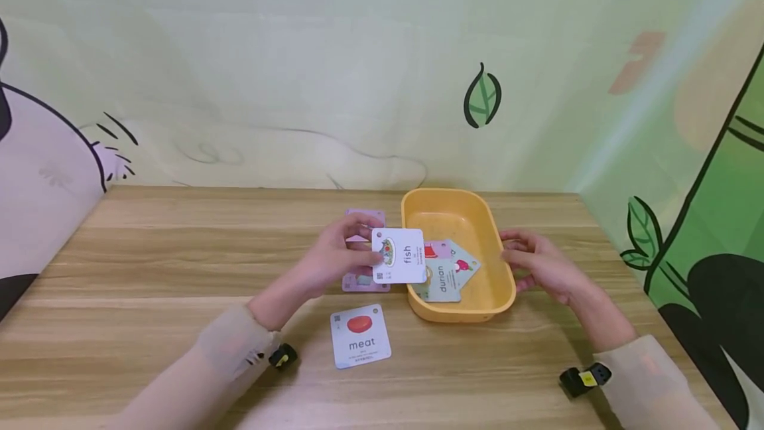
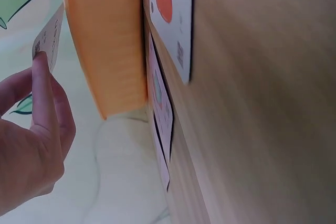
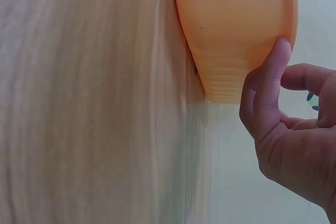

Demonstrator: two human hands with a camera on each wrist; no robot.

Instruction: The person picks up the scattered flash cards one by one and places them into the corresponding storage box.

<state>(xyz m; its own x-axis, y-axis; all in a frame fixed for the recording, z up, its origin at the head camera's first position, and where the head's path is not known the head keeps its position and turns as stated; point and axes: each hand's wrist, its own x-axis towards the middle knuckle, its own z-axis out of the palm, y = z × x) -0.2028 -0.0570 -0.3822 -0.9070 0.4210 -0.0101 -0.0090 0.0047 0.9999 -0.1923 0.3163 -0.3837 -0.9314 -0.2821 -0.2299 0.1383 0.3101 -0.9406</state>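
Note:
My left hand (image 1: 334, 256) pinches a white "fish" card (image 1: 407, 264) by its left edge, above the yellow tub's near left rim. In the left wrist view this card (image 2: 51, 38) is seen tilted, nearly edge-on. Inside the tub (image 1: 477, 201) lie a "durian" card (image 1: 443, 284), a card with a red picture (image 1: 467, 267) and a partly covered pink card (image 1: 440, 249). At the tub's right side, my right hand (image 1: 546, 265) touches the outer wall and rim with relaxed fingers; the right wrist view shows one fingertip (image 3: 282, 48) against the tub wall.
A "meat" card (image 1: 361, 337) lies on the wooden table (image 1: 179, 330) left of the tub, towards the near edge. Purple cards (image 1: 365, 282) lie on the table beyond it, partly hidden by my left hand. A printed backdrop (image 1: 298, 85) stands behind the table.

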